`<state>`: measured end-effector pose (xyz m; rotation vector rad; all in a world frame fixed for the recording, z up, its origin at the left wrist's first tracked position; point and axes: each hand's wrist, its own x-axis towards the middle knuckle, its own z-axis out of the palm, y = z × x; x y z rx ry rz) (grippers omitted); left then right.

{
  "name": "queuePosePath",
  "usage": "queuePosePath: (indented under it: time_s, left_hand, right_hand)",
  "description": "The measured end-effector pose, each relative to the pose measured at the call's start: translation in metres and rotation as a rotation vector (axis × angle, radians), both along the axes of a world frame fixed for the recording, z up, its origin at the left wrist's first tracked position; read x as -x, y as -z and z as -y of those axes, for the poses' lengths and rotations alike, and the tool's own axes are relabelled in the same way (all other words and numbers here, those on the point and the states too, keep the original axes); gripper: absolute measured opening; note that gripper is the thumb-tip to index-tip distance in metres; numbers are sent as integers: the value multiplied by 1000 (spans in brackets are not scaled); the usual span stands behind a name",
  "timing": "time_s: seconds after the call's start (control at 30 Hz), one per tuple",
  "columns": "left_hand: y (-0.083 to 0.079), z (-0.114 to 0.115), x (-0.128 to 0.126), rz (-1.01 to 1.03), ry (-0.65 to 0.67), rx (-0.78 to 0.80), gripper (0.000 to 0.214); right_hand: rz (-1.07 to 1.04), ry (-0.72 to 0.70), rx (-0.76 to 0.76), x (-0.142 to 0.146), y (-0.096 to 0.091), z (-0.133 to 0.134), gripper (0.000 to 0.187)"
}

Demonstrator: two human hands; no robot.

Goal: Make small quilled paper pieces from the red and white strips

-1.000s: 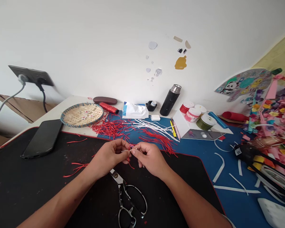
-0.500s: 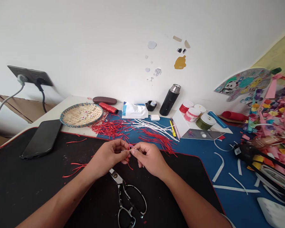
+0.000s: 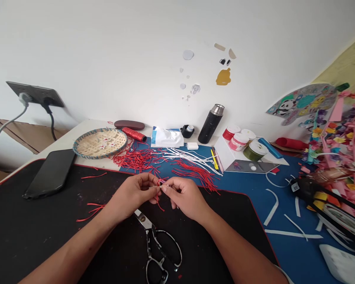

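Note:
My left hand point(image 3: 136, 193) and my right hand point(image 3: 186, 196) meet over the black mat point(image 3: 219, 236), fingertips almost touching. Both pinch a small piece of red cord point(image 3: 160, 203), whose loose end hangs down between them. A thin pale strand also shows at the fingertips, too small to make out fully. Just below the hands lies a pair of scissors point(image 3: 149, 232) with black-and-silver handles, its blade tips hidden by my left hand. Short red cord pieces point(image 3: 93, 211) rest beside my left wrist.
Behind the hands lie red cords point(image 3: 136, 159), white strips point(image 3: 189, 156) and a red thread spool point(image 3: 134, 134). A woven basket point(image 3: 100, 144) and a phone point(image 3: 50, 173) are at left. A black flask point(image 3: 211, 124) and lidded jars point(image 3: 239, 141) stand at the back right.
The hands keep their pinch on the red cord, with only a slight shift of the fingers. The whole view has moved a little; the objects around stay in place.

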<state>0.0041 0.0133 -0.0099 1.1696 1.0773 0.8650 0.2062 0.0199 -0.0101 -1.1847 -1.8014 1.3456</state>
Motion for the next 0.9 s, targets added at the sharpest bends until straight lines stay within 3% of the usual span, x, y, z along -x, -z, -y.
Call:
queuePosePath:
  time_s: [0.23, 0.37, 0.9]
  left_hand:
    - [-9, 1, 3, 61, 67, 34, 38]
    - [-14, 1, 5, -1, 117, 28, 43]
    - [-20, 4, 5, -283, 31, -206, 43]
  right_hand:
    - [-72, 20, 24, 0, 1, -3, 25]
    - [-124, 29, 55, -1, 4, -4, 27]
    - [-117, 23, 65, 1, 3, -2, 27]
